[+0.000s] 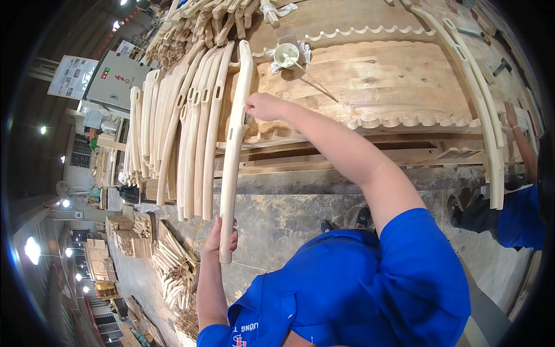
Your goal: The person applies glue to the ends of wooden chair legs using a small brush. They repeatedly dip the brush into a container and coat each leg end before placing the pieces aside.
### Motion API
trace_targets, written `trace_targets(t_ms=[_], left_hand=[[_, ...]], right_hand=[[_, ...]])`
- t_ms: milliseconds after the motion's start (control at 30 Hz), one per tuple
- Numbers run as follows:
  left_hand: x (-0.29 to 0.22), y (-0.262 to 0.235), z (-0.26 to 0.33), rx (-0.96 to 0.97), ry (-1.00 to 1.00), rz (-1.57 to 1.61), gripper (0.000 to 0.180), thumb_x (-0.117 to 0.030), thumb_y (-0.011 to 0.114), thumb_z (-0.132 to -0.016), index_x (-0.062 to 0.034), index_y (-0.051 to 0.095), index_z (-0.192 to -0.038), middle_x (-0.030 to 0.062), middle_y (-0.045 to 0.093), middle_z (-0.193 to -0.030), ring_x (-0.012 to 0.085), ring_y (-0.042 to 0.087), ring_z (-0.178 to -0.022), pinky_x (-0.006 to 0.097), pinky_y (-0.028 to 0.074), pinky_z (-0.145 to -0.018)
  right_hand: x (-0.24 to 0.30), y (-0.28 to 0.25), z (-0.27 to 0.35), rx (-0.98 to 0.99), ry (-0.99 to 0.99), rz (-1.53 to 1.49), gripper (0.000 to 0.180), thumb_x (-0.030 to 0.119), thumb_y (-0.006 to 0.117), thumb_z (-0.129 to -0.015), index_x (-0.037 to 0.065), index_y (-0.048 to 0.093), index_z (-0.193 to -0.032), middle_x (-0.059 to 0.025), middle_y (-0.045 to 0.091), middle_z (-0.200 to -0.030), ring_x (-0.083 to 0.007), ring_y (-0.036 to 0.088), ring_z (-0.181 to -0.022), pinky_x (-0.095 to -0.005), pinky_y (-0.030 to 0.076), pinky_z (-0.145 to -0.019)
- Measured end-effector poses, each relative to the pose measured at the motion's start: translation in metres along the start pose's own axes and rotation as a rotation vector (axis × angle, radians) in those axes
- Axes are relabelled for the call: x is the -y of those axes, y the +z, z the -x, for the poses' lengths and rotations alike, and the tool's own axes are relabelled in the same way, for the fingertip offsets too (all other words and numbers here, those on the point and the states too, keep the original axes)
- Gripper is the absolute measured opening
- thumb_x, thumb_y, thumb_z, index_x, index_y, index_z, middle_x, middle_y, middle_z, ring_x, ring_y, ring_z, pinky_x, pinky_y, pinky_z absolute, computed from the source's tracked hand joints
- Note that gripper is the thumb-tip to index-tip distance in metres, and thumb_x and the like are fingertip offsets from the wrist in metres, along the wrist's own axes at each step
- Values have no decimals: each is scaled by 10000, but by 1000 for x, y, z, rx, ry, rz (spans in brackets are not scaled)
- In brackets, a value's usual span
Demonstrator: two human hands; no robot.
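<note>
A long, pale wooden chair leg (230,168), slightly bent and with a slot cut in it, slants from the workbench toward me. My left hand (219,240) is wrapped round its near end. Farther up, my right hand (265,107) is closed against the leg's right edge, close to the slot; whatever its fingers pinch is hidden. Beyond that hand, a cup (287,56) of pale paste stands on the bench, and a thin stick (317,85) leans out of it. Several similar slotted legs (199,130) lie side by side just left of mine.
Scalloped wooden strips (370,36) run along the wooden bench top (393,75). More pieces are heaped at the far left (214,20). Two long legs (483,110) lie at the right, near a co-worker's hand (511,115). Wood stacks (173,272) stand on the floor at left.
</note>
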State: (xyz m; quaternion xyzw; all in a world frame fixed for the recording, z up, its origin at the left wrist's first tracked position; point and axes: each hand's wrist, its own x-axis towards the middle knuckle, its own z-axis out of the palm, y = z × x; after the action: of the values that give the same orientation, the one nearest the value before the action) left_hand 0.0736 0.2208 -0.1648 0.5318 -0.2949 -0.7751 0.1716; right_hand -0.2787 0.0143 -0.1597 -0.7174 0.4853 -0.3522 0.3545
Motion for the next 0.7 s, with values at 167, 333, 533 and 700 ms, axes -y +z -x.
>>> trace_targets(t_ms=[167,333,533,700], left_hand=[[3,3,9,-56,-3,18,610,-667,281,-894,-103,474,-1023,70,448,-543,152,386,-344,265,347,-341],[0,5,9,-93,-25,17,611,-669,285,-891,-103,476,-1022,69,449,-546,155,397,-356,267,353,-350],[-11,9,6,-61,-12,-46,605,-668,289,-890,-108,478,-1022,65,459,-556,157,414,-373,273,359,-359],[-2,4,13,-70,-27,-10,609,-670,289,-889,-106,478,-1023,61,465,-563,157,422,-383,280,365,-375]], right_hand=[[-9,-22,-7,106,-59,-103,170,151,564,-822,2,627,-874,-102,640,-772,-201,603,-726,-328,480,-667],[-1,-5,-8,151,-64,-35,185,152,555,-831,7,621,-925,-119,646,-843,-219,606,-770,-342,473,-711],[-15,-4,-9,-19,-146,-53,191,179,546,-855,7,614,-902,-105,616,-806,-185,576,-749,-320,497,-650],[-19,-3,-7,133,6,-259,194,175,557,-848,2,607,-919,-114,613,-813,-194,577,-746,-331,480,-656]])
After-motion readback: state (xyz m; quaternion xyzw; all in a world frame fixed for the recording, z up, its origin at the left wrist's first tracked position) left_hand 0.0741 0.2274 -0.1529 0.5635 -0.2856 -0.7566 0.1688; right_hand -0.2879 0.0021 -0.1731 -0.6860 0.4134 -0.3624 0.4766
